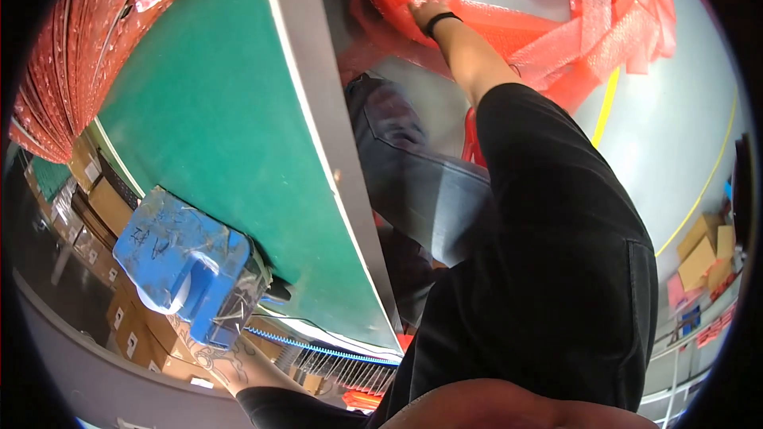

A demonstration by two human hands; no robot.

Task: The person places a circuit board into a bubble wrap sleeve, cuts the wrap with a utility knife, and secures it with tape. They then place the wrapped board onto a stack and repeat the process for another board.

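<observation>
My right arm reaches to the far side, over red bubble wrap (548, 40) that lies in loops and long strips on the grey floor. There my right hand (430, 12), with a black band at the wrist, is closed on a curled end of the wrap; its fingertips are partly hidden. At the lower left, a worn blue plastic device (179, 246), like a tape dispenser with scraps stuck on it, sits at the edge of the green table (214, 103). My tattooed left forearm runs up behind this device, which hides my left hand.
A bundle of red plastic-wrapped sheets (95, 40) lies on the table's far left. The table's pale edge (318, 143) runs between my arms. Cardboard boxes (131, 326) stand at the lower left, and more cartons (703, 250) at the right. Yellow lines (606, 107) mark the floor.
</observation>
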